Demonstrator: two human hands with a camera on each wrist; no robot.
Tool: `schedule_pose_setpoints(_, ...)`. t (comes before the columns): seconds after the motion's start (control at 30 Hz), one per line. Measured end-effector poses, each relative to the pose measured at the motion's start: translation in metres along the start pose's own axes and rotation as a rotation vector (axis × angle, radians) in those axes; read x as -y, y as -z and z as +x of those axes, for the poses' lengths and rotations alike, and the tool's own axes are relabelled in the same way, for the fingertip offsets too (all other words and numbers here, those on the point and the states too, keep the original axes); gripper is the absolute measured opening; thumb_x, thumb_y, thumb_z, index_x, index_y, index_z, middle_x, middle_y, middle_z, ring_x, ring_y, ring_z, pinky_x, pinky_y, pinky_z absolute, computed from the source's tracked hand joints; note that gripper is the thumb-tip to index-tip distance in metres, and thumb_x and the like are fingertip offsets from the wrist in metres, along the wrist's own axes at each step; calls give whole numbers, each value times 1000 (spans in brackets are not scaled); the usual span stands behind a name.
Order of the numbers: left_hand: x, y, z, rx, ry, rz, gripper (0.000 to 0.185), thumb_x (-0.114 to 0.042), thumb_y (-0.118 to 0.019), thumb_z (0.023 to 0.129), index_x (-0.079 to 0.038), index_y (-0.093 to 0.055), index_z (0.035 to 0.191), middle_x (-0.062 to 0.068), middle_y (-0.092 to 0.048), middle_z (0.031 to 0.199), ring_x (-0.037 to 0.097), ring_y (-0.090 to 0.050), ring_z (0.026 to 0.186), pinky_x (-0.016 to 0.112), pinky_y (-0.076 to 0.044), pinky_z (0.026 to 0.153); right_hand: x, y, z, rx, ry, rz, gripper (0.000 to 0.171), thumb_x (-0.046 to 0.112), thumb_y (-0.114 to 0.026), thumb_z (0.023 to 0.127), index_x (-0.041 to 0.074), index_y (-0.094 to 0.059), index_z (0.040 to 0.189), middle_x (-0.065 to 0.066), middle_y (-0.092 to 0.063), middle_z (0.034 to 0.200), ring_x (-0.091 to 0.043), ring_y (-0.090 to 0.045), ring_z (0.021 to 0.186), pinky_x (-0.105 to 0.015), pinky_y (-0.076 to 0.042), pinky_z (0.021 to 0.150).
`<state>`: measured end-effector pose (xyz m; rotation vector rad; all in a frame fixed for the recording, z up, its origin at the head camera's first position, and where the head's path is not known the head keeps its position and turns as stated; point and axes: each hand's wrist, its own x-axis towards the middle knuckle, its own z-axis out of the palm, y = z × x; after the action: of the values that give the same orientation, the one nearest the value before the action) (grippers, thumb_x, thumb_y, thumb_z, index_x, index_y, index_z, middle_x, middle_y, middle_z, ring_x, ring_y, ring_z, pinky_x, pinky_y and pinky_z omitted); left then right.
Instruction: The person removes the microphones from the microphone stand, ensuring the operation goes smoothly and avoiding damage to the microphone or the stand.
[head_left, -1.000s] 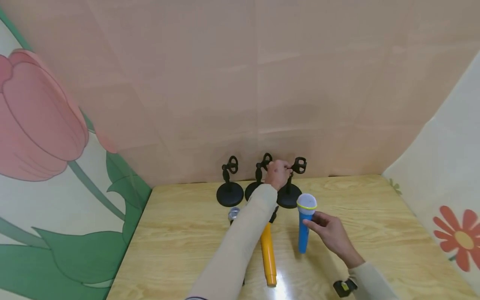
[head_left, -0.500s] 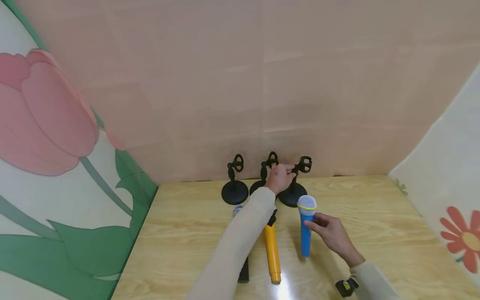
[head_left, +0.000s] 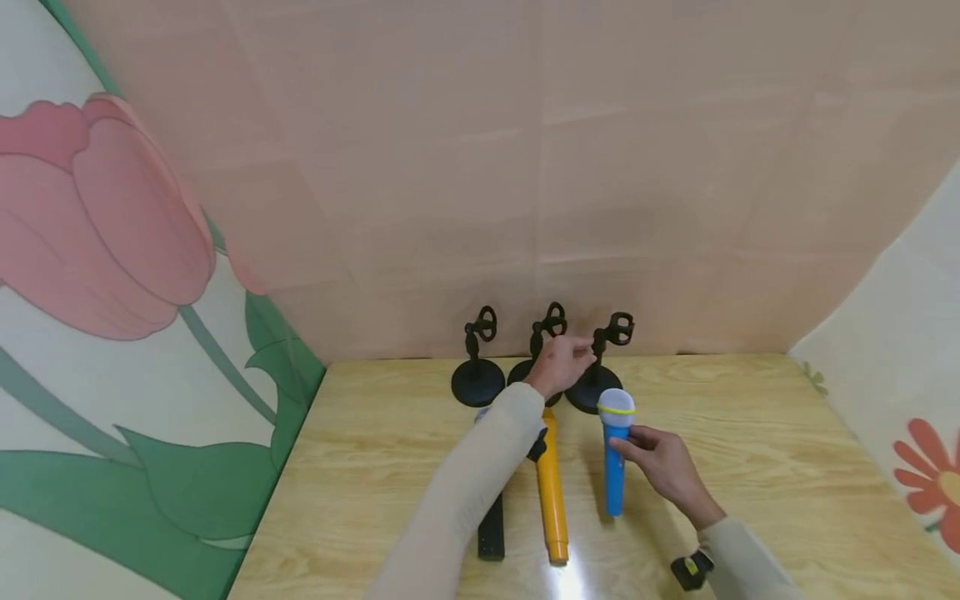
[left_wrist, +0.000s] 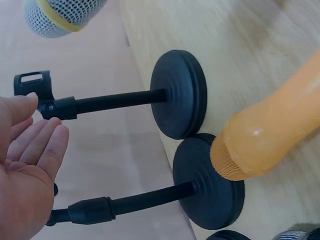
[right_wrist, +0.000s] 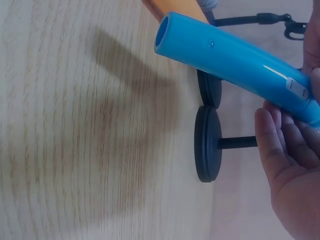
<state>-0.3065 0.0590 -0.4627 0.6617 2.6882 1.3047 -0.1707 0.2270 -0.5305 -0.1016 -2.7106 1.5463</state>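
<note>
My right hand pinches the blue toy microphone between thumb and fingers. Its white head with a yellow ring points up, and its hollow lower end shows in the right wrist view. My left hand reaches to the right-hand black microphone stand. In the left wrist view, the left thumb overlaps the joint below that stand's clip, while the other fingers extend loosely beside it. Whether they press on the joint cannot be made out. My left forearm partly hides the orange microphone and the black microphone.
Three black stands line the back of the wooden table: the left stand, the middle stand, partly behind my left hand, and the right one. A pinkish-brown sheet hangs behind. Flower-printed panels flank both sides.
My left hand has drawn slightly left and down from the right stand's clip. The right hand keeps its hold on the blue microphone. The whole view has shifted a little.
</note>
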Motion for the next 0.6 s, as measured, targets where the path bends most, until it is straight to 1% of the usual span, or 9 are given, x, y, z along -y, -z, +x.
schedule_pose_setpoints(0.07, 3, 2, -4, 12, -1, -15, 37, -19, -65, 99, -12, -63, 136, 1, -66, 131, 10, -64, 112, 23, -52, 91, 0, -1, 1, -2, -10, -3, 56, 37, -71, 94, -12, -64, 122, -20, -73, 105, -24, -72, 86, -34, -58, 74)
schedule_pose_setpoints(0.13, 7, 3, -7, 22, 3, -22, 37, -21, -65, 99, -13, -64, 135, -1, -65, 132, 9, -64, 112, 23, -52, 92, -1, -3, 3, 1, -22, -5, 58, 38, -71, 94, -12, -64, 122, -20, -73, 105, -25, -72, 86, -37, -58, 75)
schedule_pose_setpoints(0.3, 17, 5, -16, 34, 32, -20, 36, -28, -65, 99, -21, -65, 135, -5, -65, 131, 7, -63, 112, 23, -51, 92, -3, -6, 5, 8, -65, -2, 60, 40, -72, 93, -13, -64, 120, -21, -73, 103, -29, -73, 87, -46, -58, 78)
schedule_pose_setpoints(0.37, 22, 5, -20, 34, 34, -14, 37, -28, -64, 99, -21, -65, 135, -5, -66, 130, 7, -63, 112, 23, -51, 92, -4, -8, 6, 15, -84, -1, 61, 40, -72, 92, -14, -64, 119, -21, -73, 102, -30, -73, 87, -47, -58, 79)
schedule_pose_setpoints(0.5, 34, 6, -27, 31, 13, 0, 35, -25, -65, 99, -14, -67, 132, 0, -68, 127, 9, -65, 111, 22, -51, 93, -8, -11, 9, 49, -119, -3, 65, 43, -72, 92, -16, -63, 119, -21, -73, 100, -31, -73, 87, -48, -58, 80)
schedule_pose_setpoints(0.6, 45, 6, -32, 27, 5, 16, 33, -22, -67, 98, -12, -68, 130, 1, -70, 124, 8, -66, 108, 20, -51, 91, -11, -14, 12, 73, -143, -23, 67, 45, -71, 92, -16, -63, 119, -20, -74, 99, -30, -74, 86, -48, -58, 80)
